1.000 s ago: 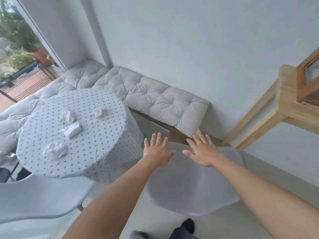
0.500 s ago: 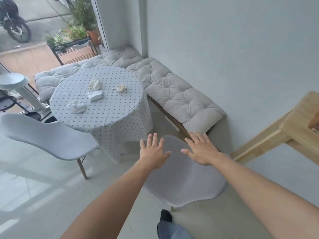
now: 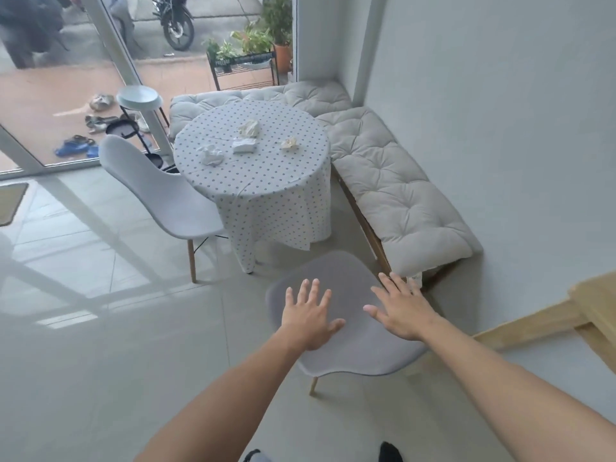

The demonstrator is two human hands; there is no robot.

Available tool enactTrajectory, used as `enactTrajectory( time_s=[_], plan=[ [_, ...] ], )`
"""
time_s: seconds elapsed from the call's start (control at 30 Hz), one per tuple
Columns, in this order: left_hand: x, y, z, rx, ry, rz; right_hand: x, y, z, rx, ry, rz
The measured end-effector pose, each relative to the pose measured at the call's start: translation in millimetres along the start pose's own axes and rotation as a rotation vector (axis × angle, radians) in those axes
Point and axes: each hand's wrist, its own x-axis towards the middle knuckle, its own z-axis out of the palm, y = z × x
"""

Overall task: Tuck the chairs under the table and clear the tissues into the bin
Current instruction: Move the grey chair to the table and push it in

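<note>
A round table (image 3: 266, 181) under a dotted cloth stands in the corner, with several crumpled tissues on top: one at the left (image 3: 212, 155), one at the back (image 3: 249, 127), one at the right (image 3: 289, 143), plus a flat tissue pack (image 3: 244, 146). A grey chair (image 3: 350, 281) stands just in front of me, pulled out from the table. My left hand (image 3: 310, 316) and my right hand (image 3: 401, 310) hover over it, fingers spread, holding nothing. A second white chair (image 3: 160, 191) stands at the table's left, also pulled out. No bin is in view.
A cushioned corner bench (image 3: 396, 195) runs along the walls behind and right of the table. A small tiered stand (image 3: 138, 101) sits by the glass door at the left. A wooden frame (image 3: 566, 315) juts in at the right. A doormat (image 3: 10, 203) lies at the far left.
The view has pulled back and swung left, so the table and both chairs now show in full. My hands stay spread over the grey chair's back.
</note>
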Motion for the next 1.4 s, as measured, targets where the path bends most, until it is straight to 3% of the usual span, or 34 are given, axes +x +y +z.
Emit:
enactTrajectory(
  time_s=[0.33,0.57,0.77,1.1,1.4],
  plan=[
    [-33.5,142.3,47.9,-0.124,-0.056,-0.269,-30.2,90.6,43.1,-0.118,-0.098,-0.315],
    [-40.2,199.8,72.8,-0.15,-0.047,-0.339,-45.2,120.6,64.3,-0.093,-0.167,-0.478],
    [-29.4,230.2,79.0,-0.172,-0.006,-0.338,-43.5,130.8,72.9,-0.165,-0.118,-0.603],
    [-21.0,235.6,77.0,-0.039,0.127,-0.338,-24.4,127.4,79.0,-0.168,0.065,-0.642],
    [1.7,187.3,56.4,-0.017,0.158,-0.332,14.4,99.7,66.5,-0.141,0.14,-0.613]
  ],
)
